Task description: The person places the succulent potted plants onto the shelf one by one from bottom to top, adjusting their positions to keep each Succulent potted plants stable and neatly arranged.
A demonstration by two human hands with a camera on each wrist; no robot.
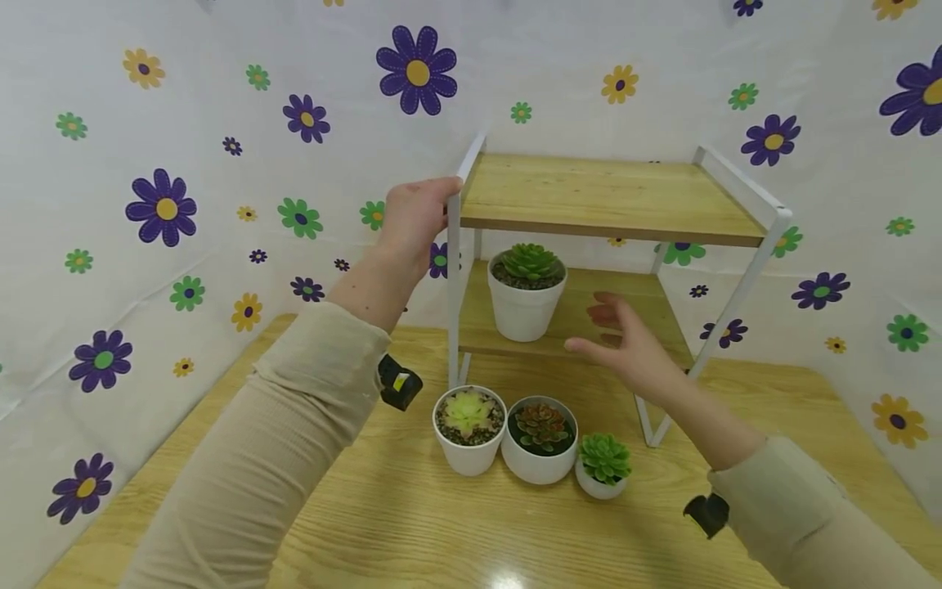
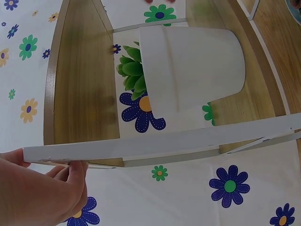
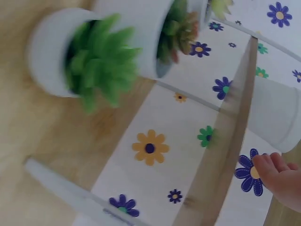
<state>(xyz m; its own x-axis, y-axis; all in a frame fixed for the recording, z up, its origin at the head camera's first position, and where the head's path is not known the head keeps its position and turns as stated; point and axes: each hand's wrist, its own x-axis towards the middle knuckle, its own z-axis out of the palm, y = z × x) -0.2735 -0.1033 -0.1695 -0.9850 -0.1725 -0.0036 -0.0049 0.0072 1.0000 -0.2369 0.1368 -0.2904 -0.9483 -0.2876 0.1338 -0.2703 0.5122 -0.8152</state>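
Note:
My left hand (image 1: 416,214) grips the upper left corner of a two-tier shelf (image 1: 618,195) with wooden boards and a white metal frame. In the left wrist view, the thumb and fingers pinch the frame's side rail (image 2: 117,149) from both sides. A white pot (image 1: 526,309) with a green succulent (image 1: 530,261) stands upright on the lower board (image 1: 599,298), toward its left side. Just right of this pot, my right hand (image 1: 631,350) is at the lower board's front with relaxed, spread fingers and nothing in them.
On the wooden table (image 1: 412,523) before the shelf stand three white pots in a row: a pale green succulent (image 1: 469,411), a reddish-brown one (image 1: 543,427) and a small bright green one (image 1: 605,458). A flower-patterned sheet (image 1: 331,49) encloses the back and sides.

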